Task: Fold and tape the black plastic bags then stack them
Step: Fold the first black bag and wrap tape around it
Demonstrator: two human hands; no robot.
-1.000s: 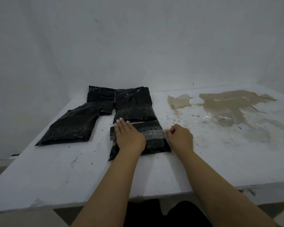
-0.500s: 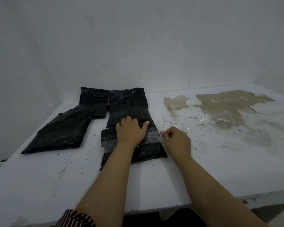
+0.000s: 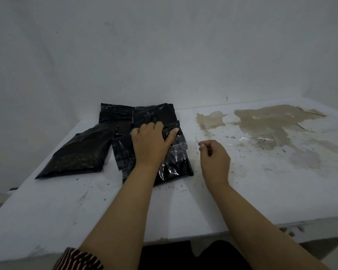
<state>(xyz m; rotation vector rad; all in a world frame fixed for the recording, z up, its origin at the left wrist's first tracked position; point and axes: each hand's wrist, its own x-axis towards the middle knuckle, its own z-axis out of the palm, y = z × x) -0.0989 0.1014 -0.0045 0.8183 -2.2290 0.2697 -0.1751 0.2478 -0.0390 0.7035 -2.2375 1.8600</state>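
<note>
A wide white table point(image 3: 242, 191), chipped and stained brown toward the upper right of the frame, fills the lower half of the view, against a plain white wall point(image 3: 164, 45). Left of centre lie several flat, shiny black plastic bags. The largest, a long black plastic bag point(image 3: 76, 152), slants toward the left edge. Two folded black bags point(image 3: 125, 114) sit against the wall at upper centre. In front of them, near the middle of the frame, is the folded black plastic bag crossed by clear tape point(image 3: 176, 160), the one I am working on.

I judge that I am at the taping step, smoothing the strip down so that the fold holds. Next comes lifting this bundle onto the others, which calls for a grip along its far edge.

My left hand point(image 3: 150, 145) lies flat on the taped bag, fingers spread and reaching over its far edge, thumb pointing right, pressing. My right hand point(image 3: 215, 158) hovers just right of the bag, fingers loosely curled, thumb meeting forefinger; whether it pinches anything, I cannot tell.
</note>
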